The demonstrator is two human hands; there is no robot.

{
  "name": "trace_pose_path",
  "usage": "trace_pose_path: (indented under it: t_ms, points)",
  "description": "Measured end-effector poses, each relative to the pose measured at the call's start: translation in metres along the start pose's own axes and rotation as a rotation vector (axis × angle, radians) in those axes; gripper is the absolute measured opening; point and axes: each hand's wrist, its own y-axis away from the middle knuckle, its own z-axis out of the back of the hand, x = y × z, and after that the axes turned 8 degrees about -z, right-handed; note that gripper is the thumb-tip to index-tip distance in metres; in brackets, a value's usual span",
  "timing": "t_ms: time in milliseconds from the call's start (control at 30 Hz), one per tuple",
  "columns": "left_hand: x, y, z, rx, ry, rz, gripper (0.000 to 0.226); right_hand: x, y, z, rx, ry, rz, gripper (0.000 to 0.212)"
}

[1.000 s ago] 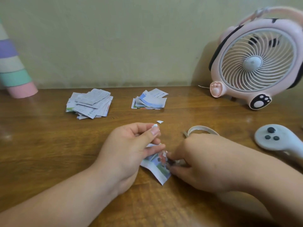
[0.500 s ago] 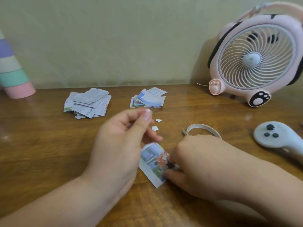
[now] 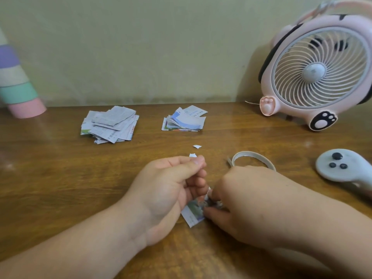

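A printed paper cutting [image 3: 192, 215], with a colour picture and a white margin, lies low on the wooden worktop [image 3: 60, 178] between both hands. The right hand [image 3: 241, 198] pinches its right edge, thumb on the printed face and fingers curled over it. The left hand [image 3: 173, 190] is curled, with the thumb pressed against the forefinger tip. Its lower fingers meet the cutting's top edge, but I cannot tell whether they grip it. No writing on the cutting can be read.

Just behind the left thumb lies a tiny white scrap [image 3: 192, 155], and a second scrap [image 3: 196, 146] lies a little farther back. A white tape ring [image 3: 251, 159] lies beside the right hand. Near the wall sit a grey pile of cuttings [image 3: 110, 124], whose black and red print is too small to read, and a bluish pile [image 3: 185, 119] to its right. A pink fan [image 3: 318, 71] with paw-shaped feet, a pale game controller [image 3: 342, 168] and a pastel-striped cone [image 3: 18, 87] stand at the edges.
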Motion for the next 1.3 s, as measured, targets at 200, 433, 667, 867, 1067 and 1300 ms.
trace_pose_path:
  t_ms: [200,433,667,867,1067,1300]
  points:
    - [0.003,-0.002,0.001,-0.006,0.025,0.020,0.008,-0.003,0.000,0.001,0.017,-0.042,-0.010,0.040]
    - [0.003,-0.005,0.003,-0.048,0.108,0.012,0.039,-0.006,0.001,0.002,0.017,-0.093,0.000,0.041]
    - [0.006,-0.006,0.007,0.056,0.091,0.045,0.074,-0.016,-0.007,-0.005,-0.204,-0.350,0.010,0.026]
    - [0.010,-0.006,0.011,0.151,0.056,-0.015,0.078,-0.022,-0.029,-0.013,-0.151,-1.401,-0.218,0.031]
    - [0.017,-0.004,0.013,0.202,-0.138,-0.125,0.075,-0.020,-0.033,-0.012,-0.079,-1.687,-0.275,0.020]
    - [0.020,-0.002,0.016,0.248,-0.296,-0.209,0.073,-0.020,-0.032,-0.013,-0.078,-1.736,-0.265,0.019]
